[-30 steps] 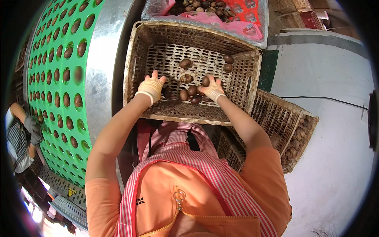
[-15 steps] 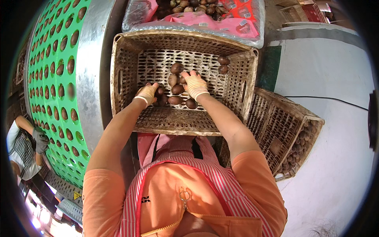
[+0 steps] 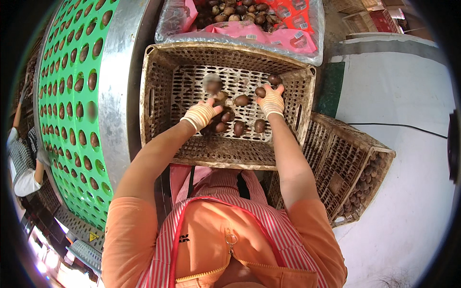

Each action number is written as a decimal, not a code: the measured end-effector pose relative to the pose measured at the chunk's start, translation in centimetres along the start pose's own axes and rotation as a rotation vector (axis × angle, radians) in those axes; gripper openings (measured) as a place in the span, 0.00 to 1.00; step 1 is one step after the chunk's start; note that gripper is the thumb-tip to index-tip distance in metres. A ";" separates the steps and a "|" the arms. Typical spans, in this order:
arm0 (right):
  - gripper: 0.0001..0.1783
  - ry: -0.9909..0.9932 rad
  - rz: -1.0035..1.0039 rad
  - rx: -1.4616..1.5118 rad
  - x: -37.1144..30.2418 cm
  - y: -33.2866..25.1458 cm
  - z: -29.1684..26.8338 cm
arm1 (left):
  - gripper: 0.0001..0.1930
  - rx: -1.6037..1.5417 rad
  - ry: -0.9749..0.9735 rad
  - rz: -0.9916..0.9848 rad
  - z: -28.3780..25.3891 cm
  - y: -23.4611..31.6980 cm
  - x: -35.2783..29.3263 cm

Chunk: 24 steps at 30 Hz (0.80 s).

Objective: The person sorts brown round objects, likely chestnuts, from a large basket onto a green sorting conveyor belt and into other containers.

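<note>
A worn brown plastic crate [image 3: 225, 156] with slotted walls stands in front of me, with several dark brown egg-shaped things [image 3: 241, 100] loose on its floor. My left hand [image 3: 200, 115], in a cream-striped glove, reaches into its left half. Its fingers are apart, beside a few of the brown pieces [image 3: 227, 116]; the palm side is hidden. In the right half, my right hand [image 3: 272, 102], gloved alike, has its fingers curled at one brown piece [image 3: 260, 92]. Another piece [image 3: 274, 79] lies just beyond its fingertips.
On the left, a green holed conveyor [image 3: 72, 103] carries brown pieces in its openings, behind a metal edge [image 3: 117, 81]. A co-worker [image 3: 26, 163] stands beyond it. A plastic-lined box [image 3: 240, 29] of brown pieces adjoins the crate's far side. Another filled crate [image 3: 343, 168] sits at right.
My right hand has moved right, to the pieces near the crate's right wall. My left hand has shifted right, toward the middle. Several brown pieces have changed places.
</note>
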State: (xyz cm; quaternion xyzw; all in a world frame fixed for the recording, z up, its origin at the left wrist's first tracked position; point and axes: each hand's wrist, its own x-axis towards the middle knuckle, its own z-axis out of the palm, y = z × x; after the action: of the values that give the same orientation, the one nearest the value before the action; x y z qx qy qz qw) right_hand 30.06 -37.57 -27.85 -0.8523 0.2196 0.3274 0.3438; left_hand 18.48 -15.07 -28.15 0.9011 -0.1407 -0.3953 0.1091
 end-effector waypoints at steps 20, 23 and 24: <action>0.26 -0.082 -0.653 0.108 5.9 7.3 3.8 | 0.27 -1.442 0.370 0.226 -4.4 0.5 -4.2; 0.26 -0.543 -0.274 0.564 -6.3 -1.2 2.3 | 0.26 -2.060 0.371 0.481 -4.4 1.1 -12.7; 0.27 -0.714 -0.348 0.645 -8.0 -2.1 2.1 | 0.27 -2.144 0.428 0.541 -4.9 1.7 -15.9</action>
State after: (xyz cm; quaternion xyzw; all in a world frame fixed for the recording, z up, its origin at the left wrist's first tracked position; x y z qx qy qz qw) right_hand 24.94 -33.46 -22.44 -0.5618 0.0329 0.4517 0.6923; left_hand 11.58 -10.81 -13.55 0.3313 0.1025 -0.1129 0.9311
